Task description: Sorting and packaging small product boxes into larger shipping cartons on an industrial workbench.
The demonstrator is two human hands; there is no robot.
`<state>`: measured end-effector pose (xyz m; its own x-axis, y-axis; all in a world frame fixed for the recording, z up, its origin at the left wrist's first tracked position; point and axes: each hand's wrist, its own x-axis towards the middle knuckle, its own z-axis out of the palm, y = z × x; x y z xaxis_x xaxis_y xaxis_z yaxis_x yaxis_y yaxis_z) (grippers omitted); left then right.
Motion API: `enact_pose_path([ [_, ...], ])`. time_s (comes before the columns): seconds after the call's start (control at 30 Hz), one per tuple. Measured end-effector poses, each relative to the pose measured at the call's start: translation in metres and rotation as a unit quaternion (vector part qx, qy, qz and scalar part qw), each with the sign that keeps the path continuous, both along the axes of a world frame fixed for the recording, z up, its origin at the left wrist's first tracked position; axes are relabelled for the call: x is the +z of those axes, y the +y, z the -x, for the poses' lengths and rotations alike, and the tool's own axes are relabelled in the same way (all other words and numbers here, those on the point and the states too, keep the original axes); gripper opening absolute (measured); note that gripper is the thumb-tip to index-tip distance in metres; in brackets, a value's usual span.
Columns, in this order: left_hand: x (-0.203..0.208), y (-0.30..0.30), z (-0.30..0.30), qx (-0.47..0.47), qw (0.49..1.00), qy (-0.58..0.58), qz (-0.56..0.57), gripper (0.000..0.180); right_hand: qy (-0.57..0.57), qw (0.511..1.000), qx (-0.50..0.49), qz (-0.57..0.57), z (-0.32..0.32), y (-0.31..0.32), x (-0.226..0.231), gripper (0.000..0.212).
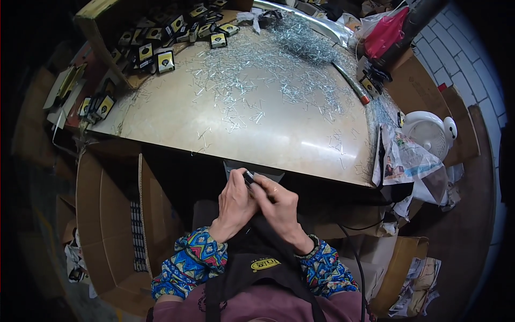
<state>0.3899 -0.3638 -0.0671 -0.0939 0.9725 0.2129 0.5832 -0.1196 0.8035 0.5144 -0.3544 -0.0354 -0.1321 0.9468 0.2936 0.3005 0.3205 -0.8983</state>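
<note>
My left hand (236, 199) and my right hand (278, 204) meet just in front of the table's near edge. Both are closed around a small dark object with a shiny light part (249, 176), gripped between the fingertips. Most of it is covered by my fingers, so its kind cannot be made out. On the metal-topped table (177, 115) beyond my hands lie many loose bent wire pieces (230, 80), some near the front edge. A denser tangled heap of the wire (306, 43) sits at the far right.
Small black packs with yellow-and-white labels (166, 61) pile up at the far left beside a wooden board (104, 48). An open cardboard box (110, 214) with stacked dark pieces stands lower left. Rightward are a red-ended rod (354, 86), a white fan (427, 131) and a hanging cable (358, 257).
</note>
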Motion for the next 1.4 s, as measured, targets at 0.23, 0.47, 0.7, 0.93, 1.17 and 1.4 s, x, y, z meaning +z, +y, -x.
enact_pose_path([
  [0.23, 0.012, 0.009, -0.010, -0.011, 0.994, -0.036, 0.098, 0.059, -0.095, 0.973, 0.048, -0.204, -0.023, 0.020, -0.013, 0.026],
  [0.47, 0.020, 0.022, 0.006, -0.032, 0.996, -0.019, -0.079, 0.064, -0.201, 0.953, -0.064, -0.217, -0.065, 0.082, -0.001, 0.029],
  [0.7, 0.010, 0.065, 0.007, 0.020, 0.984, -0.022, -0.177, 0.038, -0.065, 0.988, -0.071, -0.118, -0.064, 0.095, -0.025, 0.026],
  [0.93, 0.036, 0.095, 0.124, 0.053, 0.993, 0.035, -0.101, 0.033, 0.005, 0.999, 0.043, -0.008, 0.018, 0.103, -0.008, 0.038],
  [1.17, 0.047, 0.168, 0.265, 0.204, 0.929, 0.286, -0.115, 0.048, -0.340, 0.910, 0.094, -0.220, 0.048, 0.159, -0.038, 0.041],
  [1.4, 0.031, 0.312, 0.232, 0.324, 0.901, 0.285, 0.051, 0.051, -0.485, 0.829, 0.066, -0.271, 0.071, 0.238, -0.035, 0.048],
])
